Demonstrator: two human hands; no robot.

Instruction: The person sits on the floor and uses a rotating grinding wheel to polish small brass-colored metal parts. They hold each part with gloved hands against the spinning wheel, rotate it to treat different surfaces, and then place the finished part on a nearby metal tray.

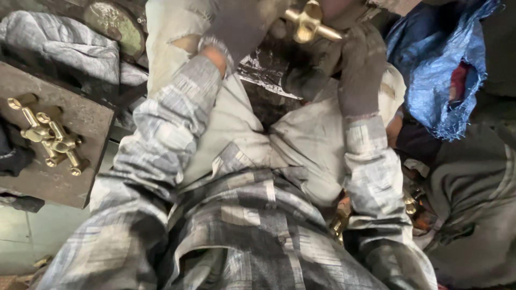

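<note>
Both of my hands wear dark grey work gloves and meet at the top of the view. A cross-shaped brass fitting (309,22) sits between them. My right hand (361,60) grips it from the right, fingers wrapped below its projecting stem. My left hand (244,24) closes on it from the left, partly cut off by the frame's top edge. My plaid sleeves run down to the bottom of the view, over my pale trousers (244,134).
A dark metal plate (80,115) at the left carries a small pile of brass fittings (49,138). More brass pieces (339,223) lie low between my right arm and my leg. Crumpled blue plastic sheet (441,64) fills the upper right, grey cloth (473,198) below it.
</note>
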